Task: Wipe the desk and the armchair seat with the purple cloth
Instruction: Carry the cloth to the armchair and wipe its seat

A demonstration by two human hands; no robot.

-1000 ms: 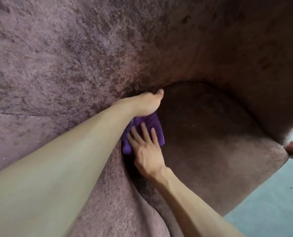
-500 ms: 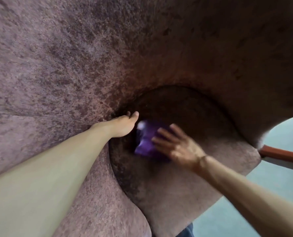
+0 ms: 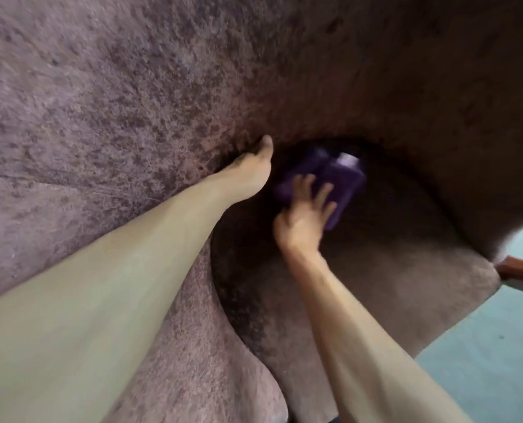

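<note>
Right hand (image 3: 303, 218) presses purple cloth (image 3: 330, 181) flat, fingers spread, no clenched grip, wiping far back of armchair seat (image 3: 391, 270). Left hand (image 3: 251, 169) braces on backrest (image 3: 131, 87), likely for balance; its grip hidden.

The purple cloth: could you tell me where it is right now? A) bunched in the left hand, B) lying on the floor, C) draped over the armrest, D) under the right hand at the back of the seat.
D: the right hand presses its spread fingers on the purple cloth, deep on the armchair seat; the left hand rests on the upholstery beside it.
</note>
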